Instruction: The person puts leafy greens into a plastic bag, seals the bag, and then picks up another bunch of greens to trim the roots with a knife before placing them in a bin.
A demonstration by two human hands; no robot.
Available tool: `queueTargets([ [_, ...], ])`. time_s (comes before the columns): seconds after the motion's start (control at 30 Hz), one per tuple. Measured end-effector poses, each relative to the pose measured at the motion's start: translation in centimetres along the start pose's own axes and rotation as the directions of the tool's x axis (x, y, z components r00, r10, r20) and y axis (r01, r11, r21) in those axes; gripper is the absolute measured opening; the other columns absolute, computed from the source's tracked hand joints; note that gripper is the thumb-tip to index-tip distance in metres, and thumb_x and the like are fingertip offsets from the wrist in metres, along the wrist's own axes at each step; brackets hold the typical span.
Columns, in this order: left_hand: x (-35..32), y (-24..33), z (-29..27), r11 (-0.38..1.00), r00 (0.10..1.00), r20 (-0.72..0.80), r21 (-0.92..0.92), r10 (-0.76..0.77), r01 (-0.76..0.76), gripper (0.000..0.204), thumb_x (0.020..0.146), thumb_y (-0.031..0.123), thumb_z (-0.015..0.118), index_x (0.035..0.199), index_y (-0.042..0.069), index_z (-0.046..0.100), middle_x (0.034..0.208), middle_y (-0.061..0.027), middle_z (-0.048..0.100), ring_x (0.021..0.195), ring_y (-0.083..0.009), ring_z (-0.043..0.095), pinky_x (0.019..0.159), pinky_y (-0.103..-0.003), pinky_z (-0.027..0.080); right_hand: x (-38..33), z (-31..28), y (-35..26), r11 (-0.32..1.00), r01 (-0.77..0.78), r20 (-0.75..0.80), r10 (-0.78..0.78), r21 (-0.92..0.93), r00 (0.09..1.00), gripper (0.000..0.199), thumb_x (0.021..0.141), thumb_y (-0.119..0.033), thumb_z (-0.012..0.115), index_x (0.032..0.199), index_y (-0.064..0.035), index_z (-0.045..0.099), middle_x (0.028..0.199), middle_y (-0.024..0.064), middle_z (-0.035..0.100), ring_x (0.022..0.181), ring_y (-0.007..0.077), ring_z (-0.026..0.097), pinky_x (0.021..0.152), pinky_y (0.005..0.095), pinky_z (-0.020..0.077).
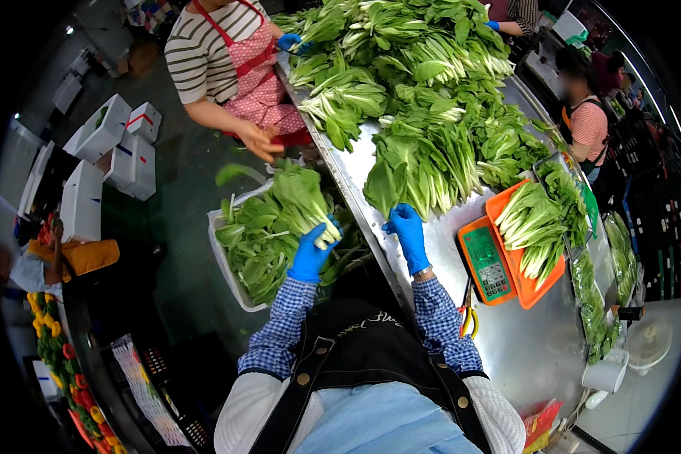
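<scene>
My left hand (315, 246), in a blue glove, is closed around the pale stems of a bunch of leafy greens (296, 193). The bunch hangs over a white tub (221, 265) heaped with loose green leaves (253, 234). At the steel table's near edge, my right hand (407, 231), gloved in blue too, has its fingers drawn together beside a row of leafy greens (431, 170). Whatever may be between those fingertips is too small to make out. Right of it, an orange scale (486, 261) carries more greens (536, 223) on its orange tray (546, 287).
Scissors (468, 314) with yellow and red handles lie by my right forearm. Across the tub, a co-worker's bare hand (259, 141) reaches out. Bagged greens (590, 303) line the table's right side. White foam boxes (132, 163) stand on the floor to the left.
</scene>
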State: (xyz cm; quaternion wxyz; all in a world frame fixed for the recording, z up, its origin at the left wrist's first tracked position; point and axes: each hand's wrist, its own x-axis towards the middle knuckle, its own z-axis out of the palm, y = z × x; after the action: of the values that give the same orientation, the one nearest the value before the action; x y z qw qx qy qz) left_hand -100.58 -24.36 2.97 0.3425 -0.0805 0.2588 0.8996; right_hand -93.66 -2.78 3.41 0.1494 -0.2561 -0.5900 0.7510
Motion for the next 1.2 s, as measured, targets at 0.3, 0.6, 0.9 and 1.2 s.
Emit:
queueTargets([
  [0.3, 0.3, -1.9, 2.7, 0.916, 0.927, -0.107, 0.232, 0.358, -0.327, 0.021, 0.079, 0.003, 0.062, 0.099, 0.0, 0.057, 0.08, -0.0039, 0.062, 0.063, -0.0135, 0.059, 0.054, -0.022, 0.044, -4.5, 9.8, -1.1, 0.723, 0.407, 0.123, -0.413, -0.558, 0.903, 0.023, 0.081, -0.011, 0.059, 0.102, -0.003, 0.055, 0.086, 0.0136, 0.063, 0.069, 0.0219, 0.062, 0.06, 0.0314, 0.0485],
  [0.6, 0.1, 0.6, 0.2, 0.829, 0.866, -0.083, 0.348, 0.492, -0.438, 0.01, 0.082, 0.006, 0.059, 0.089, 0.0, 0.055, 0.084, -0.009, 0.058, 0.072, -0.0177, 0.058, 0.065, -0.027, 0.047, -3.1, 9.4, 0.9, 0.967, -0.071, 0.173, 0.028, 0.245, 0.985, 0.022, 0.089, -0.009, 0.047, 0.105, 0.005, 0.053, 0.086, 0.0096, 0.061, 0.063, 0.013, 0.059, 0.057, 0.0222, 0.0468],
  [0.9, -1.0, 2.6, -0.5, 0.952, 0.956, -0.151, -0.138, 0.251, -0.272, 0.013, 0.083, 0.007, 0.056, 0.09, -0.004, 0.053, 0.09, -0.0135, 0.058, 0.088, -0.0245, 0.057, 0.082, -0.034, 0.049, -1.5, -0.8, 1.3, 0.346, 0.101, -0.075, -0.458, -0.933, 0.886, 0.024, 0.078, -0.021, 0.062, 0.096, -0.0063, 0.058, 0.093, 0.0172, 0.06, 0.077, 0.0356, 0.058, 0.065, 0.0385, 0.0468],
  [1.2, -0.6, 0.1, -1.6, 0.95, 0.972, -0.008, 0.21, 0.237, -0.23, 0.011, 0.08, 0.004, 0.056, 0.086, -0.004, 0.06, 0.074, -0.009, 0.058, 0.076, -0.019, 0.059, 0.073, -0.031, 0.048, -1.7, -0.7, 0.0, 0.998, -0.045, 0.057, 0.047, -0.041, 0.997, 0.017, 0.084, -0.019, 0.06, 0.087, -0.0023, 0.059, 0.071, -0.0006, 0.054, 0.054, 0.0066, 0.047, 0.051, 0.0191, 0.0382],
])
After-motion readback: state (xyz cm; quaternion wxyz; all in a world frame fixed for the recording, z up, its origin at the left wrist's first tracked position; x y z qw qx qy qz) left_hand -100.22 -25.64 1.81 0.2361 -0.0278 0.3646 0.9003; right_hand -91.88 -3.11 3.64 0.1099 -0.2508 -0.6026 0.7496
